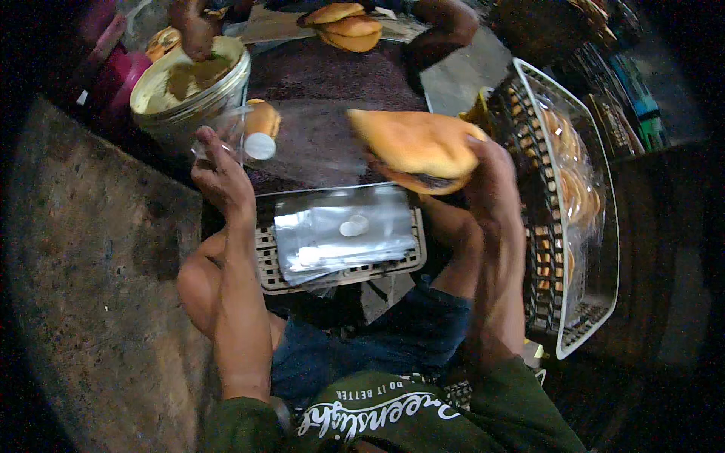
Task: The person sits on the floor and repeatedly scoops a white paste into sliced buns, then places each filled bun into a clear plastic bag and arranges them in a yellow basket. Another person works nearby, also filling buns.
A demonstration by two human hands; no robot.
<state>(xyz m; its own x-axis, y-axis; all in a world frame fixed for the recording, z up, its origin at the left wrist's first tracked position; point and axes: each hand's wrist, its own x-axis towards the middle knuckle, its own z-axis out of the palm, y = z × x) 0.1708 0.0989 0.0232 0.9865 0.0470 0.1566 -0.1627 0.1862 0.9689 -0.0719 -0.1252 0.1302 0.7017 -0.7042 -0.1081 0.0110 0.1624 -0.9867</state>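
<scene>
My right hand (494,167) grips a golden split bun (416,141) by its right end; dark filling shows along its lower edge. The bun is held in the air above the dark tabletop (334,73). Across from it, my left hand (218,170) pinches a clear plastic bag (317,153), blurred and stretching to the right towards the bun. A white round label (260,146) shows at the bag. Behind the bag rests another bun (263,116). Between my forearms lies a stack of flat clear bags (345,249) with white round labels, on an upturned-looking plastic basket (271,276).
At left stands a pale bucket (232,85) with a co-worker's hand (195,37) over its mouth. More buns (351,28) sit at the far edge, near another arm (447,22). To my right, a plastic crate (614,272) holds several bagged buns (575,192).
</scene>
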